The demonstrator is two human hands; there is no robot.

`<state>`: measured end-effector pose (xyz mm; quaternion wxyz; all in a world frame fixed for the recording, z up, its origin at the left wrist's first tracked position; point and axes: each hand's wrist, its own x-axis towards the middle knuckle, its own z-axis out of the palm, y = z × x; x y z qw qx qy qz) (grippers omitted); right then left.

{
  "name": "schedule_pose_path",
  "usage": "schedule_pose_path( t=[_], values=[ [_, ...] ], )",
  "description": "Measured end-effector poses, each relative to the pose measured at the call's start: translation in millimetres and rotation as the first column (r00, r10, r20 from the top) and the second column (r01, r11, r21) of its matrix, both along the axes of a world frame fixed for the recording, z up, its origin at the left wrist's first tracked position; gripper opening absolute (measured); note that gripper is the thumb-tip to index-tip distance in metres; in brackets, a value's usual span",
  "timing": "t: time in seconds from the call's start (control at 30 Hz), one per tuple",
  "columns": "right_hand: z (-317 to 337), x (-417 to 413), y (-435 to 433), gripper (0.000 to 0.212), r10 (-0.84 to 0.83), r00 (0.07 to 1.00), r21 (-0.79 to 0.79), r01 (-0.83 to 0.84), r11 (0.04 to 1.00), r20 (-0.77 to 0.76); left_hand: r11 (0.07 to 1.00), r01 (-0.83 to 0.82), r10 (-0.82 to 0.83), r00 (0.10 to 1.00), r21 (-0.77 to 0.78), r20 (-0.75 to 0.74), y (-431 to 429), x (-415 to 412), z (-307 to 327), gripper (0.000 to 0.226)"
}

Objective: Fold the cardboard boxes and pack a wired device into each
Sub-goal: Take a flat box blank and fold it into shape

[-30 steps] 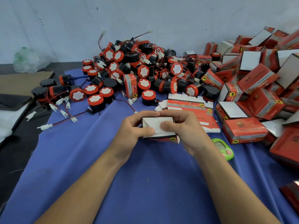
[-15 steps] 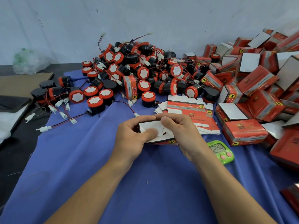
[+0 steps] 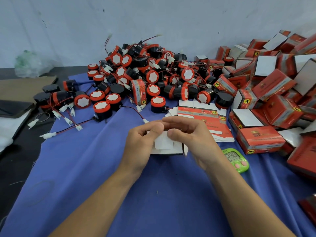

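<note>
both hands [image 3: 171, 139] pinch the white-flapped cardboard box [image 3: 166, 145].

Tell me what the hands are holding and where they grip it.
Both hold one small cardboard box: the left hand grips its left end, the right hand pinches its white flap at the top.

The left forearm [image 3: 95, 202] and right forearm [image 3: 239, 194] reach forward and converge. The left hand [image 3: 141, 145] and right hand [image 3: 195, 139] meet with fingers curled, thumbs and fingertips pinching a box [image 3: 164, 145] between them.
</note>
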<state>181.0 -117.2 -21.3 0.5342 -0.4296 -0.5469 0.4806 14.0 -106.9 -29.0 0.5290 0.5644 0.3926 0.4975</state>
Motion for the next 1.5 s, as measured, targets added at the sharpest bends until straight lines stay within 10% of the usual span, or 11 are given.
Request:
schedule_pose_path(
  t=[0.2,0.87,1.5],
  values=[
    [6.1,-2.2,1.4,0.027,-0.2,0.904,-0.183,0.138,0.973,-0.378,0.97,0.101,-0.071,0.987,0.219,-0.142,3.7,-10.9,-4.3,0.079],
    [7.3,0.2,-4.5,0.023,0.049,0.972,-0.1,-0.074,0.992,-0.231,0.959,0.283,-0.282,0.955,-0.001,0.094,18.2,-32.8,10.1,0.076],
    [12.3,-2.2,-6.7,0.03,-0.075,0.982,-0.222,0.036,0.974,-0.171,0.954,0.299,-0.293,0.945,-0.018,0.143,16.0,-32.2,12.7,0.081]
  ],
)
